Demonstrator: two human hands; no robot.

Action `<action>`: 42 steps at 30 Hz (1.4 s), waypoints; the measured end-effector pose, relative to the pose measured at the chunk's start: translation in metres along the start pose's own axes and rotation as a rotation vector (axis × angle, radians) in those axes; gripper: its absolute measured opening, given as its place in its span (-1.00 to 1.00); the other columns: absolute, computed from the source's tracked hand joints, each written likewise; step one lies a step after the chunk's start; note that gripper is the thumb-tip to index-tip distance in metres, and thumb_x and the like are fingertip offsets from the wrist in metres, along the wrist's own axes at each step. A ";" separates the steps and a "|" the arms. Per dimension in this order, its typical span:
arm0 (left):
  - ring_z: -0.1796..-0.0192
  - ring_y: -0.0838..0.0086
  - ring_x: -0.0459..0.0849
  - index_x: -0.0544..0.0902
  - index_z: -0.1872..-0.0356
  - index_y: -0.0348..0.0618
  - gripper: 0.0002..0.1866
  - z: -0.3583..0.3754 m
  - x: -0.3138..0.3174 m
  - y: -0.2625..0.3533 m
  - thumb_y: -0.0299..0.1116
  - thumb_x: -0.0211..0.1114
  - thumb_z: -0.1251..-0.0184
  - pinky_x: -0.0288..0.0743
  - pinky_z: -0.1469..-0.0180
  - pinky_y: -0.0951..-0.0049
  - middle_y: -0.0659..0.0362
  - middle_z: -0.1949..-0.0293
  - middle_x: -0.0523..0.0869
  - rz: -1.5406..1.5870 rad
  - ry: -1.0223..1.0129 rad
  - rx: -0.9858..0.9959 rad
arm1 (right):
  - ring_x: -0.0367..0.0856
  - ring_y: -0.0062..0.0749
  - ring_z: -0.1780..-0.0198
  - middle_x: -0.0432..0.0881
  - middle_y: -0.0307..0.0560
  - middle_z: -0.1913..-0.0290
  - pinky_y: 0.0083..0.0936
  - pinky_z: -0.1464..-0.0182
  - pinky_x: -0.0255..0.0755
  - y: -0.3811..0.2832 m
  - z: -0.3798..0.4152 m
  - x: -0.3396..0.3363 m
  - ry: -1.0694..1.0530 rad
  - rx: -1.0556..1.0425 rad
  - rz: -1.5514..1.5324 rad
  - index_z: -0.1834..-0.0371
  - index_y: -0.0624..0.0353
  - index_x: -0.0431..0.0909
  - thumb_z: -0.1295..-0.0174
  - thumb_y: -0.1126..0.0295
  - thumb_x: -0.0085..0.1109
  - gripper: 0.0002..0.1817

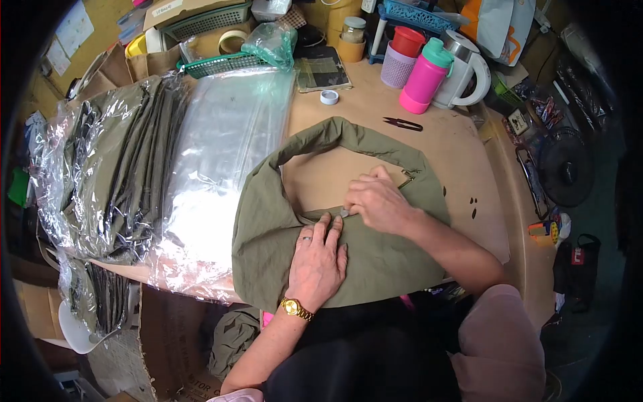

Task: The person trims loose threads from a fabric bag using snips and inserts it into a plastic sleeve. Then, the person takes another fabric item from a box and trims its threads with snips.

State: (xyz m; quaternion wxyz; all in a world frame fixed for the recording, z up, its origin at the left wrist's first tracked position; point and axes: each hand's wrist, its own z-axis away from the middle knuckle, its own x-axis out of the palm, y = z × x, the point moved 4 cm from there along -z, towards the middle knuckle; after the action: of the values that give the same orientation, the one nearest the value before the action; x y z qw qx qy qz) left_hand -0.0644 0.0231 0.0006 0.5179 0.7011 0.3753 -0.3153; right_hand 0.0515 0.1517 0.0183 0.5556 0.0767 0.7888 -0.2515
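An olive green fabric shoulder bag (pixel 385 258) lies flat on the table, its strap curving away at the top. Along the bag's opening runs a zipper (pixel 406 178), with its metal end showing at the right. My left hand (pixel 317 264) rests on the bag with fingers stretched out, fingertips at the opening's edge. Just beside them, my right hand (pixel 378 201) is closed in a pinch over the zipper line. A small pale grey piece (pixel 345 212) pokes out from its fingers; its kind is too small to tell.
Clear plastic bags (pixel 224 127) lie left of the bag, beside a stack of wrapped olive bags (pixel 114 167). Thread snips (pixel 403 124), a white lid (pixel 329 97), a pink bottle (pixel 425 80) and a kettle (pixel 462 70) stand or lie beyond. A green basket (pixel 221 65) sits at the back.
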 end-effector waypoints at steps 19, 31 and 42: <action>-0.21 0.03 0.46 0.45 -0.27 -0.27 -0.48 -0.002 0.004 0.005 -0.38 0.25 -0.28 0.36 -0.30 0.13 -0.09 -0.19 0.49 -0.020 -0.017 0.011 | 0.57 -0.26 0.14 0.62 -0.16 0.33 -0.25 -0.08 0.28 0.001 -0.005 0.003 0.077 -0.028 0.055 0.44 0.06 0.60 -0.01 0.54 0.25 -0.91; -0.20 0.04 0.47 0.45 -0.27 -0.26 -0.48 -0.002 0.001 0.007 -0.36 0.24 -0.28 0.37 -0.29 0.13 -0.09 -0.19 0.49 -0.020 -0.005 0.007 | 0.64 -0.42 0.28 0.63 -0.14 0.36 -0.47 0.24 0.49 0.027 0.050 -0.011 0.311 0.298 -0.213 0.36 0.22 0.52 -0.21 0.59 0.09 -0.95; -0.21 0.03 0.46 0.45 -0.28 -0.27 -0.48 -0.002 0.001 0.008 -0.36 0.24 -0.30 0.36 -0.30 0.13 -0.10 -0.20 0.48 -0.024 -0.011 0.013 | 0.39 -0.63 0.48 0.49 -0.31 0.42 -0.66 0.39 0.32 0.082 0.073 -0.115 0.989 0.482 -1.344 0.05 0.05 0.38 -0.44 0.46 0.01 -0.90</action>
State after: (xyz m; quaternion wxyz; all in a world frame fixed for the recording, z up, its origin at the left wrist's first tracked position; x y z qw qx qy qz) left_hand -0.0564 0.0242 0.0041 0.5114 0.6981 0.3787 -0.3282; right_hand 0.1885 0.2058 0.0795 -0.1488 -0.1893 0.7430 -0.6244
